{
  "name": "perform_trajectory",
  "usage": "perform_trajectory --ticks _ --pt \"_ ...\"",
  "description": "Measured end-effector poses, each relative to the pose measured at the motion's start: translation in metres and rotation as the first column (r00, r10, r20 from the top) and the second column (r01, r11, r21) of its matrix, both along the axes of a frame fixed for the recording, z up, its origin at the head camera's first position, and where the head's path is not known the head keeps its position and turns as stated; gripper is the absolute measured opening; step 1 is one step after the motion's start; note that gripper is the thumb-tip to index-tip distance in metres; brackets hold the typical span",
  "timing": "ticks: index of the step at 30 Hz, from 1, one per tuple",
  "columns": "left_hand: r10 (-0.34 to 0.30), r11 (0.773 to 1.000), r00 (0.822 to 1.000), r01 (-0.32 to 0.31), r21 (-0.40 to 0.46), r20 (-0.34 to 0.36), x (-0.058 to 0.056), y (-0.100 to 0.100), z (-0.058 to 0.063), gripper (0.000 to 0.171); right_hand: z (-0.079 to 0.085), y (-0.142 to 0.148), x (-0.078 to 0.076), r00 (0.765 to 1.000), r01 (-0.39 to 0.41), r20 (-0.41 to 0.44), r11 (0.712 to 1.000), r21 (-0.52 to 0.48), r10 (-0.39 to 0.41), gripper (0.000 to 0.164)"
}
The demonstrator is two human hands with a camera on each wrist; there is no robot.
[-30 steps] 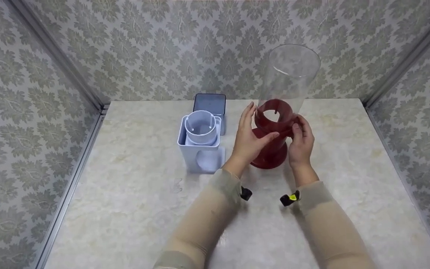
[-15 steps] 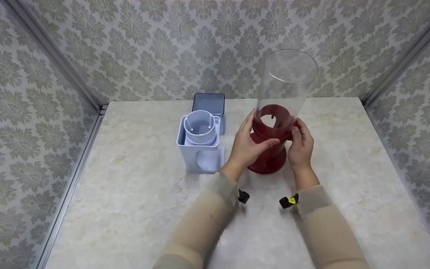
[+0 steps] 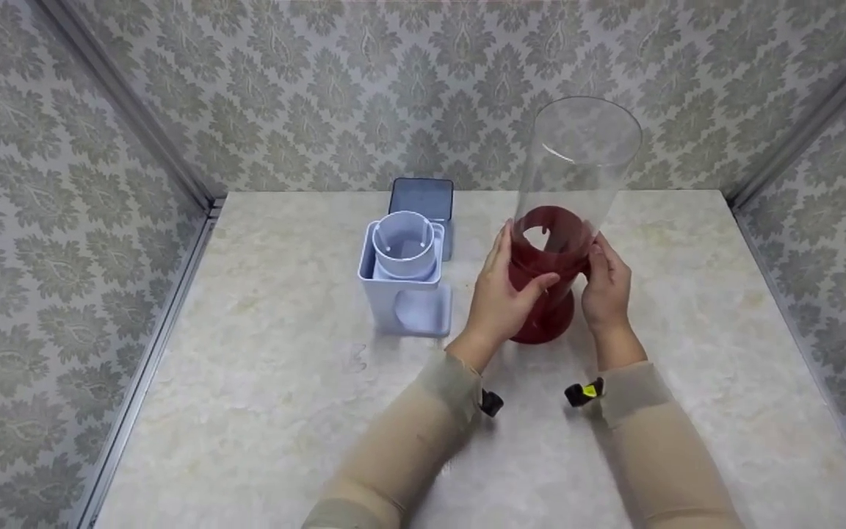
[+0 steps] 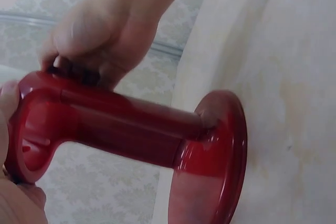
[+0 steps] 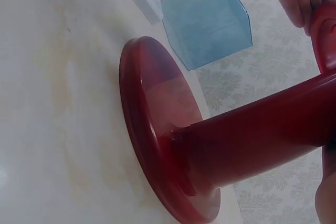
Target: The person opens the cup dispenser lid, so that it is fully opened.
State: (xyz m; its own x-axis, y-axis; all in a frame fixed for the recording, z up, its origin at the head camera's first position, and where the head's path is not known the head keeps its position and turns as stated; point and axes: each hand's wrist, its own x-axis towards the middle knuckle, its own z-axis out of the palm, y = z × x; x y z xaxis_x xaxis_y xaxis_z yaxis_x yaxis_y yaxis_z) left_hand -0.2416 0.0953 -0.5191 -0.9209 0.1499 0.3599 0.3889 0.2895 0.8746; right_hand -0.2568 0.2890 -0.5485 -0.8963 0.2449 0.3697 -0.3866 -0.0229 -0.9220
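A red dispenser stand (image 3: 545, 316) has a round base, a post and a ring-shaped holder at its top. Out of the holder rises a clear cylinder (image 3: 577, 165), tilted slightly right in the head view. My left hand (image 3: 496, 297) grips the holder's left side, thumb across the front and fingers behind. On the other side my right hand (image 3: 608, 286) holds the stand, with its fingers bent behind the upper post, as the left wrist view shows. The disc base (image 4: 231, 145) is at the tabletop; whether it touches fully, I cannot tell.
Left of the stand is a pale blue dispenser body (image 3: 386, 301) with a round cup (image 3: 405, 235) in its top. Behind it stands a translucent blue-grey square container (image 3: 423, 198). Patterned walls (image 3: 305, 95) enclose the pale tabletop (image 3: 261, 382) at the back and sides.
Both hands have brought the red stand and its clear cylinder slightly down and toward me. The head view has shifted a little. Both hands keep their hold, and the blue things stay put.
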Motion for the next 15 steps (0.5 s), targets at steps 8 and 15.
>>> perform_trajectory --ticks 8,15 --pt "0.12 0.993 0.991 -0.12 0.003 -0.054 0.027 0.015 -0.004 0.103 0.002 0.013 -0.007 0.996 -0.086 0.029 0.995 -0.048 0.088 0.046" --pt "0.136 0.99 0.983 -0.14 -0.026 -0.127 0.053 0.026 -0.008 0.088 0.006 0.024 -0.021 0.973 -0.226 0.014 0.964 -0.142 0.23 0.033"
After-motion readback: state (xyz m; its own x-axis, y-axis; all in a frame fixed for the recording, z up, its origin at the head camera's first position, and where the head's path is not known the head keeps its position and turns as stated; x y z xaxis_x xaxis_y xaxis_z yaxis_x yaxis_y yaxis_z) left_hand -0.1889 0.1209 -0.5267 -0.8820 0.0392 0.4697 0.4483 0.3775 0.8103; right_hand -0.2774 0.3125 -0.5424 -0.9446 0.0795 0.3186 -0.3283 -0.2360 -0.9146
